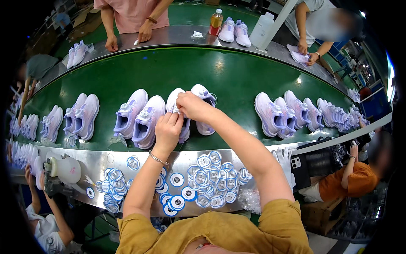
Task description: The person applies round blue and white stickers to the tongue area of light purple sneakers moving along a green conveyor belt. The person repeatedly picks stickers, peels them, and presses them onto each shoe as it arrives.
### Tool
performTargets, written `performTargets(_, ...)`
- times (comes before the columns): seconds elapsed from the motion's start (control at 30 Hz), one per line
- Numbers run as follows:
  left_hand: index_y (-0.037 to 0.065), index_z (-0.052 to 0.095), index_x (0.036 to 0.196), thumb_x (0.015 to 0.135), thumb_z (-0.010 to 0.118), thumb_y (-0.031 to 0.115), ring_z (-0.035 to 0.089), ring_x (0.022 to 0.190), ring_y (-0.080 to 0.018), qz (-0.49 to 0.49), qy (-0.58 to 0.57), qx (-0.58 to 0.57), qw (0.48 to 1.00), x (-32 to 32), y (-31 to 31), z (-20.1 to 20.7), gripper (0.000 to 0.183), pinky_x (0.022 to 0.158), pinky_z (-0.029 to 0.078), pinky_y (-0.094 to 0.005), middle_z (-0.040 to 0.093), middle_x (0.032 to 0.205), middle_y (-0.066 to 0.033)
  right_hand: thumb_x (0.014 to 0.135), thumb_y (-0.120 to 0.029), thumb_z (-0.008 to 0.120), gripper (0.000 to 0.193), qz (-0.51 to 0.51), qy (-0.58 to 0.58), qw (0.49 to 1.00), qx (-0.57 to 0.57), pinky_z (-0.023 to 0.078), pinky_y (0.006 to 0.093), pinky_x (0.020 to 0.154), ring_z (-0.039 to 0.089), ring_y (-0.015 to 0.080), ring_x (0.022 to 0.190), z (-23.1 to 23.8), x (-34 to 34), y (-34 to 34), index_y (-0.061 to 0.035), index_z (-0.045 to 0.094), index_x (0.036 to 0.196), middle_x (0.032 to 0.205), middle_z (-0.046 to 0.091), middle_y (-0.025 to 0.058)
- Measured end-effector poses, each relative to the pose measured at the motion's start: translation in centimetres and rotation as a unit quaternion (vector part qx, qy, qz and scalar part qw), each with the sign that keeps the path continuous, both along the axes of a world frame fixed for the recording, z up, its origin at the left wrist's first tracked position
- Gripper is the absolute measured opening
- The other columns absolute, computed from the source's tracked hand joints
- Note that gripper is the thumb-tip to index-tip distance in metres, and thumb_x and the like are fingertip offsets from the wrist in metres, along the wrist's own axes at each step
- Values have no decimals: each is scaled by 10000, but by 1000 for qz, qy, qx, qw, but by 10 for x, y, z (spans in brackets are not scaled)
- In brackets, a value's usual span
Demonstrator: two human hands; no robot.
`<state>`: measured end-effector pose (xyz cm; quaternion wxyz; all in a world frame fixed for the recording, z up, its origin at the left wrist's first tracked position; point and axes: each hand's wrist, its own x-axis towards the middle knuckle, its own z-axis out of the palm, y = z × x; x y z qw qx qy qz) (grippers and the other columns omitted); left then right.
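A white and lilac sneaker (174, 95) stands on the green belt in front of me, its toe pointing away. Over its tongue my two hands meet. My left hand (168, 130) is closed in a pinch at the near side. My right hand (192, 106) reaches across from the right, its fingertips pinched together beside the left ones. Whatever is between the fingers is hidden. A second sneaker (206, 96) sits right behind my right hand, with a thin loop at its side. Just left stands another pair, a sneaker (132, 111) and its mate (149, 120), each with a round knob on the tongue.
Round blue-and-white tags (211, 178) lie heaped on the metal ledge (182, 158) below my arms. A white pot (67, 168) stands left, a phone (298, 169) right. More sneakers (270, 114) line the belt (237, 70). Co-workers (135, 17) work across it and at both sides.
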<state>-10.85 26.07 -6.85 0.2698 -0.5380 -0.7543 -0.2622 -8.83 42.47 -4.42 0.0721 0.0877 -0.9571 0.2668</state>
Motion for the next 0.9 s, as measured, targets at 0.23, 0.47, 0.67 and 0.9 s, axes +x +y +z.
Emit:
performTargets(0.23,-16,630,896,716,578,55,542,764,-195,-12,26,3,1000,1,-4,-2,201,621,421,-316,565,826,-62,798,-389,635,384,-33,-163,982,86,479,409,762,594,364,872,11,-15,3,-11,662,864,958,592,224)
performTargets(0.47,-22,629,893,713,584,52,550,770,-205,-18,28,-13,999,-3,-9,-4,200,624,424,-315,566,831,-72,825,-330,626,381,65,-133,985,-93,488,387,746,614,339,839,1,-13,13,-31,655,1060,918,607,204)
performTargets(0.67,-12,635,927,699,581,45,553,758,-214,-12,26,4,1000,-3,-14,-2,241,635,433,-324,578,842,-67,805,-247,650,288,-36,-74,995,57,480,383,727,602,315,812,13,-4,-9,-18,646,981,863,605,175)
performTargets(0.9,-18,635,937,695,579,47,559,767,-216,-2,15,-11,1000,-4,-19,-6,257,643,440,-324,583,848,-71,822,-189,628,321,-57,-123,990,44,470,372,741,586,299,835,14,-6,-13,-22,626,1095,935,559,168)
